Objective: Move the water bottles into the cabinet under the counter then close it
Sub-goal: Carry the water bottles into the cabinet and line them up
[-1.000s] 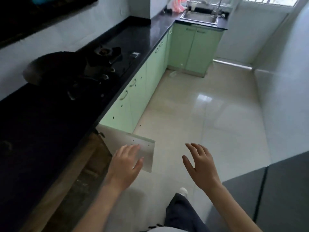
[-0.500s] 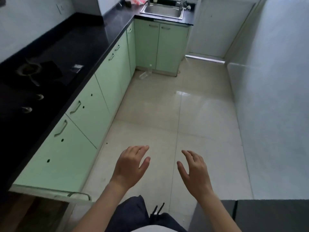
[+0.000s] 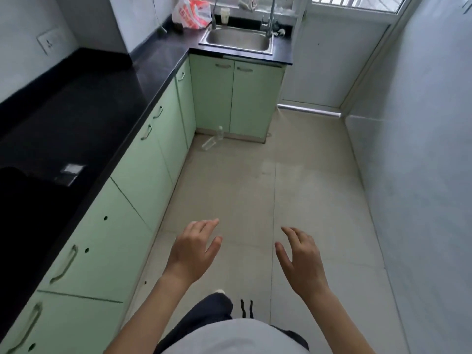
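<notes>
Left hand (image 3: 194, 251) hovers with fingers loosely spread and holds nothing, well short of the sink cabinet (image 3: 237, 98). Two clear water bottles wait on the floor at the foot of that cabinet, by its left corner: the lying bottle (image 3: 209, 143) a little out from its base, the standing bottle (image 3: 220, 132) right against it, the two close together. Right hand (image 3: 302, 261) is likewise spread and empty, as far back from the sink cabinet as the left.

Both bottles look light, so a careless reach for the lying one would likely knock the upright one over or send either rolling along the cabinet's base. Clear plastic on pale tile is easy to misjudge. Whether the caps are on is too small to tell; a loose one would spill.
</notes>
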The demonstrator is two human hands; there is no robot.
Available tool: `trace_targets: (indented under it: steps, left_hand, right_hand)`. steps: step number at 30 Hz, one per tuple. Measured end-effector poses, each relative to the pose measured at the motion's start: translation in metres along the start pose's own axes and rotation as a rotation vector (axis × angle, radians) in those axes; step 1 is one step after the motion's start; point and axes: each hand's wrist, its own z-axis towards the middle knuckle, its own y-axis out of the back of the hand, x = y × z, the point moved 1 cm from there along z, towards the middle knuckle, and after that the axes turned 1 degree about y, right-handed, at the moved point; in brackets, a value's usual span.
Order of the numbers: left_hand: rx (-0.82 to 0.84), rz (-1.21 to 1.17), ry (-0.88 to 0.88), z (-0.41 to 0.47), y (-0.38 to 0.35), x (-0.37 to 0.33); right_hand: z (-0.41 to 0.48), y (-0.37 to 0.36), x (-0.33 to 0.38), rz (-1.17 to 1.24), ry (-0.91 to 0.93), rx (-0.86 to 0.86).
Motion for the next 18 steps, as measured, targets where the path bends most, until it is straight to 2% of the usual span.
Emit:
trace_targets:
  steps: [7, 18]
  left_hand:
    - [-0.093, 0.043, -0.031, 0.199, 0.041, 0.038]
    - [-0.069, 0.029, 0.158, 0.444, -0.008, 0.096]
  right_hand:
    - [0.194, 0.004, 0.005, 0.014, 0.028, -0.056]
    - [0.501, -0.055, -0.047, 0.051, 0.104, 0.11]
